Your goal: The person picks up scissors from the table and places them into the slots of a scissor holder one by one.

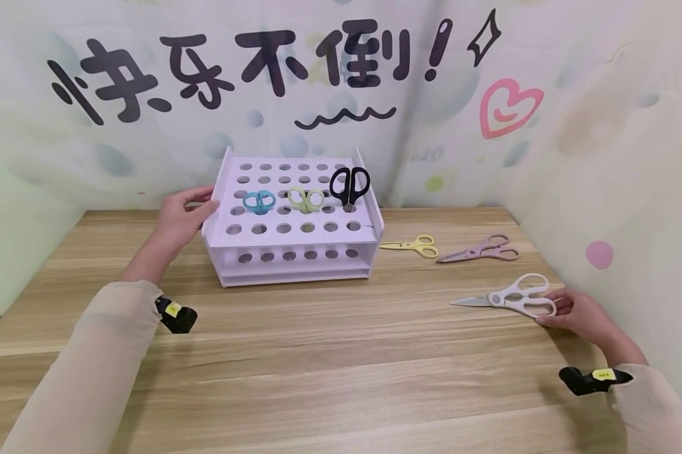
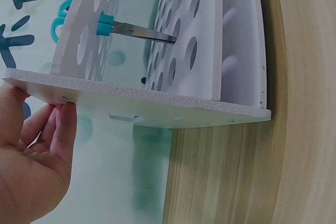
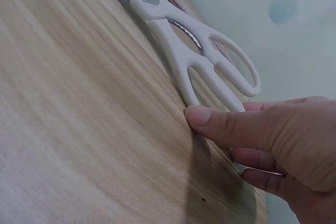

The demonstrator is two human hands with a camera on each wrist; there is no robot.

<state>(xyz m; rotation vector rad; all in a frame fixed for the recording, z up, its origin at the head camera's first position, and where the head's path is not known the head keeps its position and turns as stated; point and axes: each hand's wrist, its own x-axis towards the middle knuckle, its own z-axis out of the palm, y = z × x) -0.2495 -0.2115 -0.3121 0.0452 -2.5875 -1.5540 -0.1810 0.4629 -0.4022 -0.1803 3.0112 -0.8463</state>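
Note:
With thumb and fingertip my right hand (image 1: 587, 321) pinches a handle loop of the white scissors (image 1: 495, 299). These lie at the table's right side, blades pointing left; in the right wrist view the thumb (image 3: 202, 116) sits on the loop's end. My left hand (image 1: 178, 221) touches the outer left side of a white holed rack (image 1: 292, 239), its fingertips on the panel (image 2: 131, 100) in the left wrist view. Teal scissors (image 1: 260, 209), pale green scissors (image 1: 306, 207) and black scissors (image 1: 348, 198) stand in the rack's holes, handles up.
Yellow scissors (image 1: 423, 246) and mauve scissors (image 1: 477, 253) lie on the wooden table (image 1: 329, 366) right of the rack. A printed cloth backdrop (image 1: 432, 157) rises behind and along both sides of the table.

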